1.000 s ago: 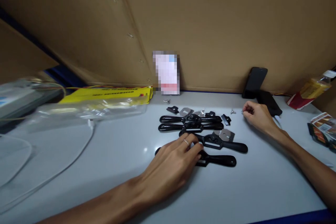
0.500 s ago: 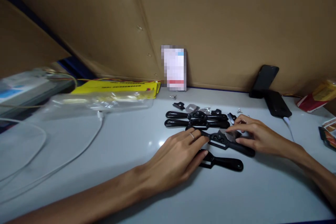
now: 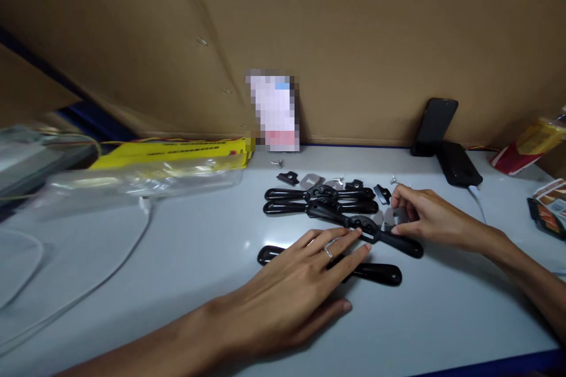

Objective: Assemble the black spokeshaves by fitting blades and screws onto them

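My left hand lies with fingers stretched out over the nearest black spokeshave body, hiding its middle. Its fingertips reach the edge of another spokeshave body, which lies slanted just beyond. My right hand has thumb and fingers closed around a grey metal spokeshave blade; the fingers partly cover it. Beside that blade, a second grey blade shows behind the slanted body. Two more spokeshave bodies lie close together farther back.
Behind the bodies lie black cap plates, another grey blade and small thumbscrews. A propped screen, a dark phone, a black device and a red-yellow packet line the back. Clear plastic and white cable lie left.
My left hand has moved nearer and spread its fingers, uncovering the near body's left end. My right hand has drawn the grey blade away from the slanted body. The view has shifted slightly.
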Demonstrator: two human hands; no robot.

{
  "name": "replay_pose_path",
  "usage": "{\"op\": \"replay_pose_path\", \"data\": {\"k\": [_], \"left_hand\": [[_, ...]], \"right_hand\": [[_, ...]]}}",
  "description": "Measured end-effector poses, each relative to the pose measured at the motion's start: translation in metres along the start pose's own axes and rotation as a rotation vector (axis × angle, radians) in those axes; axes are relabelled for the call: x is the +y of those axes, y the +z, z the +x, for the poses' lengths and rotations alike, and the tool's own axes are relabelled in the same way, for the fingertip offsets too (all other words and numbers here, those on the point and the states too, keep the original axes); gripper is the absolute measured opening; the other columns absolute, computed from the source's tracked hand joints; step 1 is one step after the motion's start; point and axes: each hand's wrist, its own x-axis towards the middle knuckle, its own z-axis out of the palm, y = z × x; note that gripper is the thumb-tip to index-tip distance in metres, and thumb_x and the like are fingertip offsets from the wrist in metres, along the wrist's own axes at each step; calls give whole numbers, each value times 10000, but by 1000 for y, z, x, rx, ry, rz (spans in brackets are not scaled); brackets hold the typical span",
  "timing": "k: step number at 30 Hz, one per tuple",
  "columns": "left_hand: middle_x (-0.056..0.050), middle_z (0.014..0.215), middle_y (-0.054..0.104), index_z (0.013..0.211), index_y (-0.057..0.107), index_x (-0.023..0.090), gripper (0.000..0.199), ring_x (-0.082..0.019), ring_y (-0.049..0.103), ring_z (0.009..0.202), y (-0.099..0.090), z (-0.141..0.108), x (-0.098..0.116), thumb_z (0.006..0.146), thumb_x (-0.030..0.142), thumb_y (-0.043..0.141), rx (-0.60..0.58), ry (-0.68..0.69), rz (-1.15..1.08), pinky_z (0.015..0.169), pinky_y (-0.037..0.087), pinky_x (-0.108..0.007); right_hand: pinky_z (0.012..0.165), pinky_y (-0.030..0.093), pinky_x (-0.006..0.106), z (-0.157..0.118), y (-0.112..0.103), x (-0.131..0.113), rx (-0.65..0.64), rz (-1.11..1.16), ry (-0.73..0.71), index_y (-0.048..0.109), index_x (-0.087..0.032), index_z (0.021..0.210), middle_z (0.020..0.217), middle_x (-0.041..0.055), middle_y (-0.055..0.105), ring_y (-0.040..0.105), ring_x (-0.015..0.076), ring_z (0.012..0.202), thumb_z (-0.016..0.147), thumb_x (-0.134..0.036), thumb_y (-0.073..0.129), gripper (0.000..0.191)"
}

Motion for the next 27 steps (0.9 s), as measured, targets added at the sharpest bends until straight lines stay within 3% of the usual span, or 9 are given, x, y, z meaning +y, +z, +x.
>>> {"op": "replay_pose_path", "data": {"k": [5, 7, 9, 13, 17, 21, 27], "left_hand": [[-139, 1489, 519, 1522, 395, 232, 631, -298, 497, 1355, -6, -3, -4, 929, 302, 598, 35, -3, -5, 1070, 491, -456], [-126, 1373, 588, 1414, 497, 211, 515, -282, 546, 1260, -14, -2, -13, 916, 294, 597, 12, 12, -8, 1053, 490, -437], [-102, 1204, 642, 1238, 588, 203, 360, -263, 589, 1095, -21, 0, -24, 901, 327, 607, -46, 31, 9, 1007, 496, -435], [-67, 1013, 626, 1004, 603, 203, 207, -236, 575, 925, -23, 4, -38, 923, 394, 590, -92, -10, 36, 916, 500, -422], [-58, 998, 623, 1065, 580, 202, 149, -221, 575, 933, -9, 3, -25, 963, 307, 551, -32, -61, -50, 864, 504, -377], [-59, 1008, 628, 1084, 553, 192, 160, -210, 573, 923, 0, 1, -11, 955, 282, 584, 27, -60, -73, 827, 497, -355], [-30, 851, 611, 882, 552, 174, 177, -172, 539, 766, 0, 2, -19, 1016, 290, 550, 68, 148, 181, 697, 446, -308]], "right_hand": [[589, 417, 293, 2, 1, -2, 112, -37, -6, 629, -231, 936, 715, -15, 660, 578, 165, 620, 846, -210, 657, 96], [620, 432, 302, 2, 1, -5, 216, -78, -45, 646, -223, 879, 774, 14, 694, 607, 178, 674, 876, -221, 625, 22], [640, 450, 309, 2, 2, -10, 301, -78, -81, 665, -221, 868, 838, 36, 719, 628, 191, 719, 916, -250, 590, 94], [660, 491, 315, -6, 9, -26, 369, -4, -111, 703, -230, 920, 879, 47, 732, 643, 196, 742, 957, -286, 556, 161], [694, 522, 321, -16, 19, -47, 309, 124, -122, 730, -232, 927, 883, 50, 744, 663, 199, 774, 947, -288, 582, 160], [697, 524, 295, -23, 31, -60, 138, 278, -118, 746, -229, 924, 851, 26, 745, 663, 173, 754, 937, -261, 601, 149], [643, 490, 269, -27, 40, -57, 85, 268, -74, 750, -224, 936, 784, 10, 711, 631, 152, 702, 922, -231, 636, 115]]}}
